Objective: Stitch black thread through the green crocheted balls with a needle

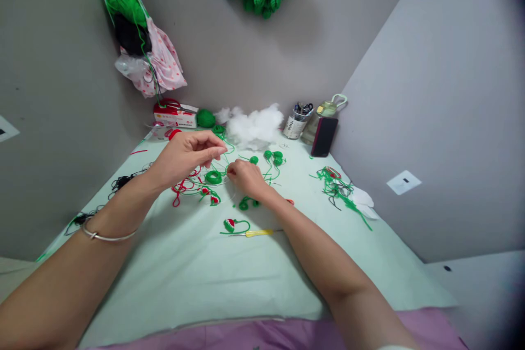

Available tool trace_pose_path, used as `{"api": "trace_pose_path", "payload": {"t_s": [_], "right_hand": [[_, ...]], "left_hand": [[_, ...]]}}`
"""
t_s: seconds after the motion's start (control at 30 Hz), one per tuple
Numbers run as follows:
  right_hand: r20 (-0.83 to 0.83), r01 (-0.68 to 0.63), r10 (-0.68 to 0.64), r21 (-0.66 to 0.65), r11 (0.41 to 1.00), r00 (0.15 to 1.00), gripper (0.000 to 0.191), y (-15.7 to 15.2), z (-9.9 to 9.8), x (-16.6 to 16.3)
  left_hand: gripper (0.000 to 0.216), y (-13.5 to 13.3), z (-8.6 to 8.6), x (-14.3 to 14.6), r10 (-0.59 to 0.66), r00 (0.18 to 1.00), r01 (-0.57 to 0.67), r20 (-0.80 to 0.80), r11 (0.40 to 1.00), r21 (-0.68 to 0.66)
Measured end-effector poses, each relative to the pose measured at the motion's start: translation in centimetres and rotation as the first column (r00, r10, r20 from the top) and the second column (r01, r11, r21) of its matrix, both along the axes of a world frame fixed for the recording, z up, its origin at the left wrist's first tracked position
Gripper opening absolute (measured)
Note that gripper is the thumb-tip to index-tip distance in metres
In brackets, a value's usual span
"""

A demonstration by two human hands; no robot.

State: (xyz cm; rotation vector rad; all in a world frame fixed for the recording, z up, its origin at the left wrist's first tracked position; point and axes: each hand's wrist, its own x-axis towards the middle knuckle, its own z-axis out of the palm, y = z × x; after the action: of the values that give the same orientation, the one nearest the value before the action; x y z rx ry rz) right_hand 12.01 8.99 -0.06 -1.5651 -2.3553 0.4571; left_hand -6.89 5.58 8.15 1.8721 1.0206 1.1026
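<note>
On the table, a crochet hook lies at lower centre, just in front of a crocheted piece. Mid-frame, a yarn coil lies just left of the right hand and below the left hand. Behind, left to right: scissors on a box, a yarn ball, stuffing, a pen holder, and a water bottle behind a smartphone. Yarn scraps lie centre right. A bag hangs upper left.

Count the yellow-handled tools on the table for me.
1. The yellow-handled tool lies on the table, nearer the person than the right hand, right of a small red-and-green piece. Others may be hidden.
</note>
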Motion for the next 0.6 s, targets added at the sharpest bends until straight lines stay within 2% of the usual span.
{"api": "trace_pose_path", "payload": {"t_s": [0.17, 0.27, 0.33, 0.4, 0.47, 0.6], "right_hand": [[-0.183, -0.111, 0.093, -0.09, 0.99, 0.979, 0.018, 0.0, 3.8, 2.2], [-0.42, -0.235, 0.135, -0.197, 0.952, 0.898, 0.02, -0.8, 6.2, 3.3], [-0.592, -0.313, 0.105, -0.26, 0.914, 0.799, 0.018, -1.5, 7.4, 3.7], [-0.682, -0.35, 0.071, -0.281, 0.894, 0.728, 0.017, -2.2, 8.4, 3.9], [-0.712, -0.347, 0.053, -0.275, 0.897, 0.7, 0.017, -2.8, 9.1, 4.0], [-0.704, -0.295, 0.036, -0.249, 0.922, 0.709, 0.018, -3.5, 9.9, 3.8]], "left_hand": [[0.022, 0.5, -0.3, -0.3, 0.084, 0.996, -0.084, 0.005, 0.996, 0.024], [0.021, 0.7, -0.8, -0.1, 0.086, 0.994, -0.086, 0.064, 0.996, 0.003], [0.02, 0.5, -1.1, 0.4, 0.045, 0.994, -0.042, 0.102, 0.999, -0.025], [0.019, 0.2, -1.3, 1.0, -0.022, 0.992, 0.029, 0.124, 0.998, -0.055], [0.016, -0.3, -1.4, 1.6, -0.09, 0.987, 0.101, 0.133, 0.991, -0.082], [0.016, -1.1, -1.3, 2.3, -0.158, 0.976, 0.174, 0.152, 0.98, -0.1]]}}
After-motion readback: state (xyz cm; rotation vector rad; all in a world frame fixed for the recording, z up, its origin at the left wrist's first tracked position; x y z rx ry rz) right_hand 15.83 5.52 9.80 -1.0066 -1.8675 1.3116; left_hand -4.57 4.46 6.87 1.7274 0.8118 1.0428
